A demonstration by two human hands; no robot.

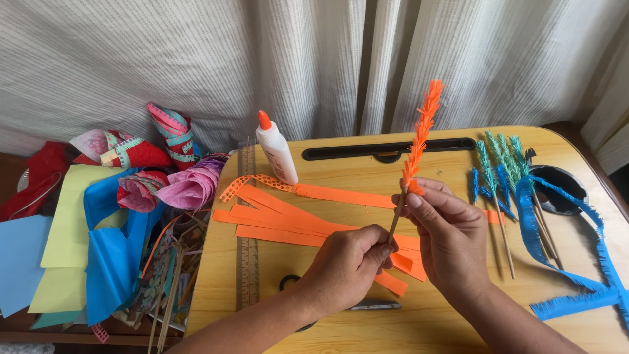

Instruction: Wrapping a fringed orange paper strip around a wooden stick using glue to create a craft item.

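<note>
Both hands meet over the wooden lap desk [458, 328] on a thin wooden skewer [396, 219] wrapped in fringed orange paper [422, 131] that points up. My right hand [449, 233] pinches the lower end of the orange fringe against the stick with thumb and fingers. My left hand [347, 262] grips the bare bottom of the skewer. Under the hands lie several long orange paper strips [282, 219], some fringed.
A white glue bottle [276, 149] with an orange cap stands at the desk's back left. A ruler [247, 255] lies along the left edge. Finished teal and blue fringed sticks [501, 170] and blue fringed strips [576, 262] lie right. Coloured paper sheets [72, 242] and paper cones [171, 134] pile left.
</note>
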